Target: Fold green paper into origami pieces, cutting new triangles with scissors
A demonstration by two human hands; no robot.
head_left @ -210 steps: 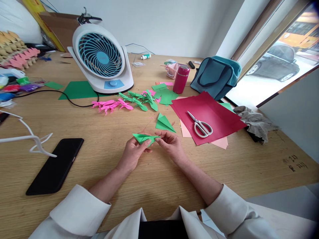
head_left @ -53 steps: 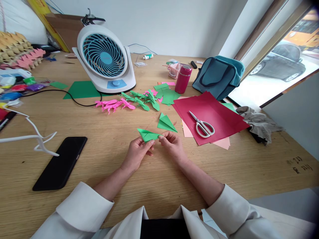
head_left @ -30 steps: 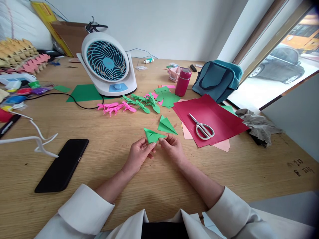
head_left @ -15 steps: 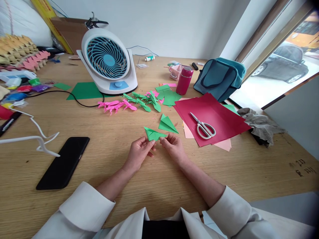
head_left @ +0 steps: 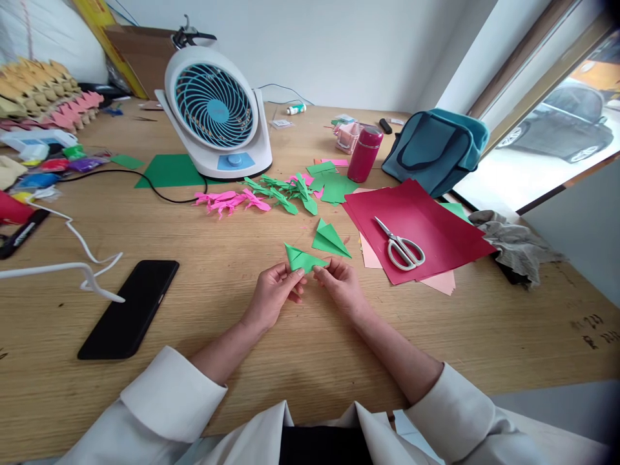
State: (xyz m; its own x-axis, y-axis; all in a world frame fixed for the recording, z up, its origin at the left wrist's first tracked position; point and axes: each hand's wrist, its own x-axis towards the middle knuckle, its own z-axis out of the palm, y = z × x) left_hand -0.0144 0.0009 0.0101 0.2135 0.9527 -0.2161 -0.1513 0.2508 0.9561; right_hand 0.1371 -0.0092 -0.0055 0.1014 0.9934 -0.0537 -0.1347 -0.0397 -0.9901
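Note:
Between my two hands is a small folded piece of green paper (head_left: 304, 259), roughly triangular, with a crease across its upper part. My left hand (head_left: 277, 289) pinches its lower edge between thumb and fingers. At its right corner, my right hand (head_left: 341, 284) also pinches the paper. Just beyond lies a second folded green paper (head_left: 330, 239), pointed like a small dart, flat on the table. Farther back are several folded green paper figures (head_left: 285, 192) beside pink paper figures (head_left: 230, 200).
White-handled scissors (head_left: 401, 245) rest on red paper sheets (head_left: 436, 226) at right. A black phone (head_left: 130, 310) lies left, under a white bent stand (head_left: 62, 270). Behind stand a fan (head_left: 216, 116), a red flask (head_left: 365, 155) and a teal bag (head_left: 436, 152).
The view has shifted slightly, so everything sits a little farther right in the picture. Both hands keep their pinch on the green paper, with hardly any movement.

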